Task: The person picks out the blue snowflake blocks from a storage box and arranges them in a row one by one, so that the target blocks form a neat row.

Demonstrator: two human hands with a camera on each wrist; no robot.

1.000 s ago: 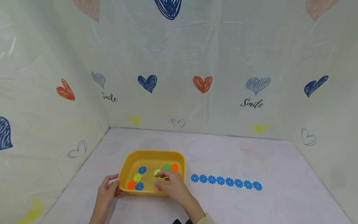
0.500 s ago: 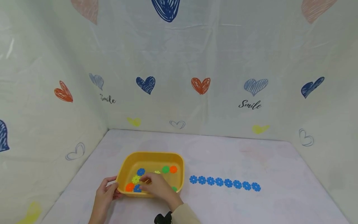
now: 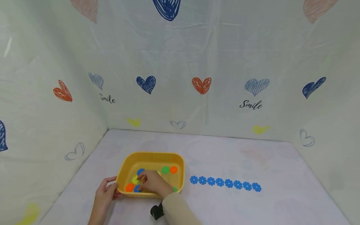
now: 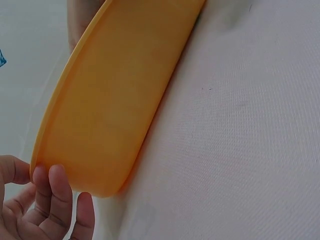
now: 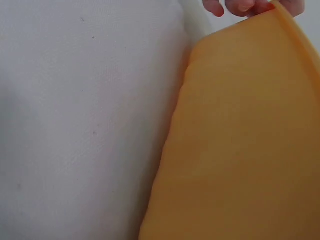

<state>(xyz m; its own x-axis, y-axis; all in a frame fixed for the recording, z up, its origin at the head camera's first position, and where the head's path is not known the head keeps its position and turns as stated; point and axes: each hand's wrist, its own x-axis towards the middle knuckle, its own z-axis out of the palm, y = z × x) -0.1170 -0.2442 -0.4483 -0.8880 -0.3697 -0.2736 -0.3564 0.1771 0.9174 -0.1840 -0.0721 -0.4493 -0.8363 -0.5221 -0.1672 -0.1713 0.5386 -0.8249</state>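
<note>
A yellow plastic tray [image 3: 180, 156] holds several flower-shaped discs. My left hand [image 3: 103, 195] grips its near left corner, thumb at the rim; in the left wrist view, fingers [image 4: 60, 195] press the outer wall. Inside the tray, my right hand [image 3: 153, 182] reaches down with bent fingers over the left side. Its fingertips are right by a blue disc [image 3: 137, 188] and a yellow disc [image 3: 135, 179]; I cannot tell whether they pinch one. Another blue disc [image 3: 140, 171] is partly hidden behind this hand. An orange disc [image 3: 129, 187] lies in the near left corner.
Right of the tray, a row of several blue discs [image 3: 220, 182] lies on the white tabletop [image 3: 225, 156]. A green disc [image 3: 165, 169] and an orange disc [image 3: 173, 169] sit at the tray's far right. A heart-printed curtain [image 3: 168, 106] surrounds the table.
My right hand has moved left inside the tray and lowered, its fingers bending down among the left-hand discs. The left hand keeps its hold on the tray corner.
</note>
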